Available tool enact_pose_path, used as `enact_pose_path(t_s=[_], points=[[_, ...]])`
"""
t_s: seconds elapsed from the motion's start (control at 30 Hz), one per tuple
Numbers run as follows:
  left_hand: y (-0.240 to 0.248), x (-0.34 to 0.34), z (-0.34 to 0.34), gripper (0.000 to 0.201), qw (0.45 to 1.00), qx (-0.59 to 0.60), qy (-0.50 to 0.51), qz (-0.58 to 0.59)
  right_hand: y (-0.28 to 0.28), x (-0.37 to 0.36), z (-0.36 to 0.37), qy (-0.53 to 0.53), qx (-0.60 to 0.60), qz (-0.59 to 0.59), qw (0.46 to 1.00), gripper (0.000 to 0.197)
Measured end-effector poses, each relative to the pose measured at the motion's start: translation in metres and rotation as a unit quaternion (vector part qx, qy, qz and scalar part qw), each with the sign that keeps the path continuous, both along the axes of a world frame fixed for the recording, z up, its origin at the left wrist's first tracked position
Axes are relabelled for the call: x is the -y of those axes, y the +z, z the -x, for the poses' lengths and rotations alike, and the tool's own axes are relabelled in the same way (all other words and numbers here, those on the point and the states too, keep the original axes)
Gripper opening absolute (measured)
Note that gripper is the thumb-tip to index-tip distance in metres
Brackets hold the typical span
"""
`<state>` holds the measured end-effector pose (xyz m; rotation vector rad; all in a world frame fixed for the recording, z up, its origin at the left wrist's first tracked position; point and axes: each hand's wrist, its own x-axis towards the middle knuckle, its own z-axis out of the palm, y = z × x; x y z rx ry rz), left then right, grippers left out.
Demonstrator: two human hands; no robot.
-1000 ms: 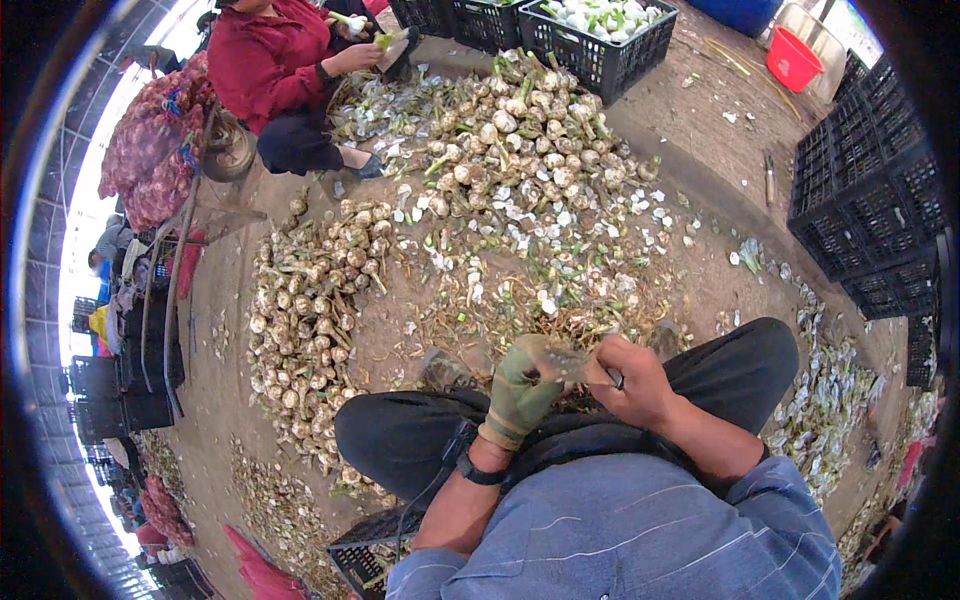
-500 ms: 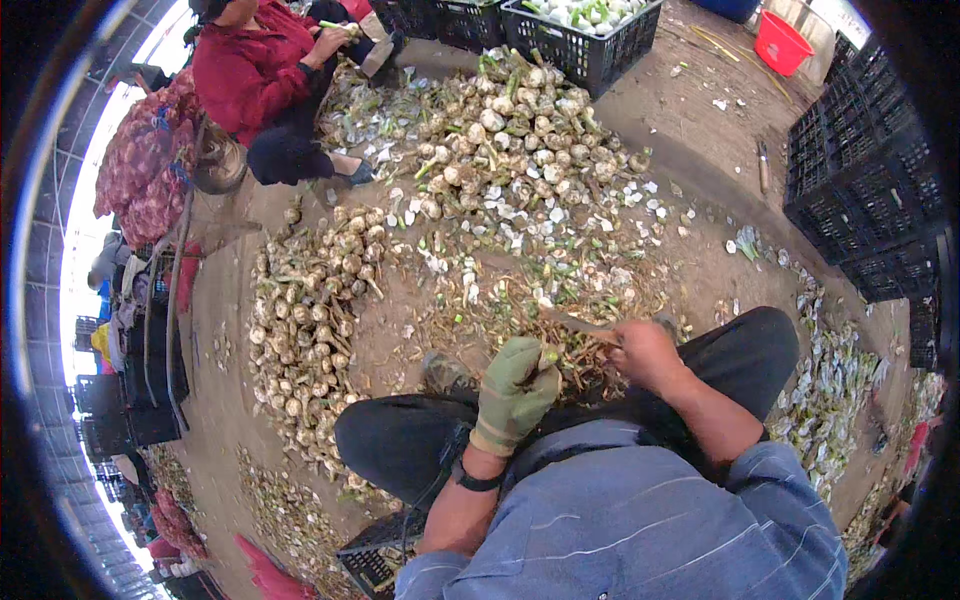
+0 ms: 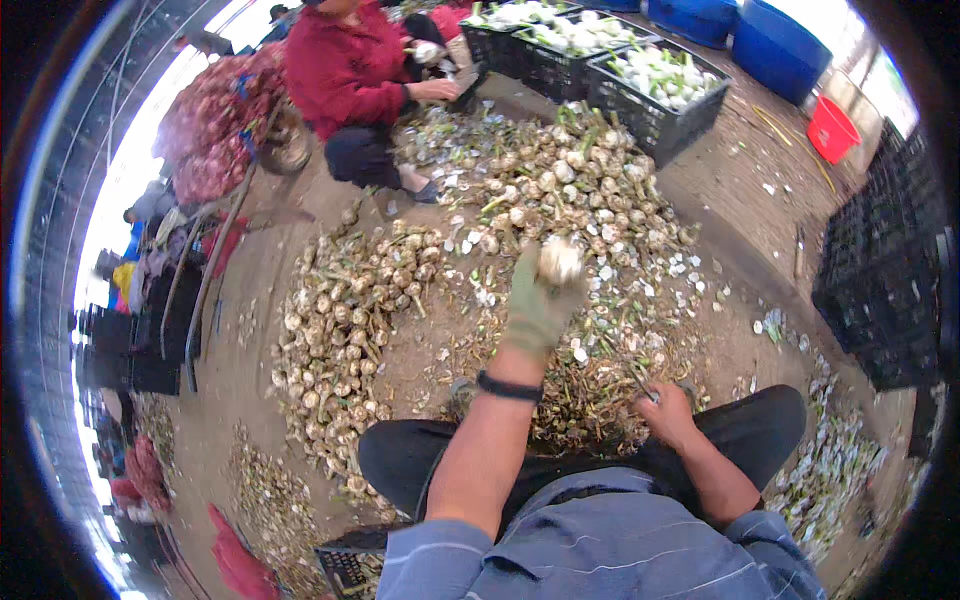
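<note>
My left hand (image 3: 538, 305), in a green-grey glove and smeared by motion, is stretched out in front of me. Its fingers are closed on a garlic bulb (image 3: 561, 262), pale and blurred, held just short of the far heap of garlic (image 3: 610, 185). Bare and low by my right knee, my right hand (image 3: 667, 413) grips a knife (image 3: 643, 384); the thin blade points up and to the left, away from me. Beneath the hands, between my legs, lies a mound of brown root trimmings (image 3: 580, 415). A second garlic heap (image 3: 340, 325) spreads out on the left.
Black crates (image 3: 650, 115) of white garlic stand at the back, near blue barrels (image 3: 780, 48) and a red bucket (image 3: 833, 130). Stacked black crates (image 3: 885, 270) rise on the right. A person in red (image 3: 345, 75) sits at the far left beside net sacks (image 3: 220, 125).
My left hand has gone forward, away from the knife, with the garlic bulb. My right hand has lowered slightly toward my right knee. The view has shifted, showing more of the back.
</note>
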<state>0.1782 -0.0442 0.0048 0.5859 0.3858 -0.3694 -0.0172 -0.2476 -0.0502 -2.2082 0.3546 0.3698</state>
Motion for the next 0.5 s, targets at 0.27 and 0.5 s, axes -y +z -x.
enact_pose_path(t_s=[0.27,0.5], points=[[0.111,-0.105,-0.026,0.036,0.955,0.198,-0.099,-0.200,-0.062,0.015,0.009,0.005,0.057,0.017,0.998,0.023],[0.021,-0.386,0.080,0.026,0.864,-0.009,0.170,-0.473,-0.091,0.015,0.000,0.067,-0.017,-0.032,0.997,0.018]])
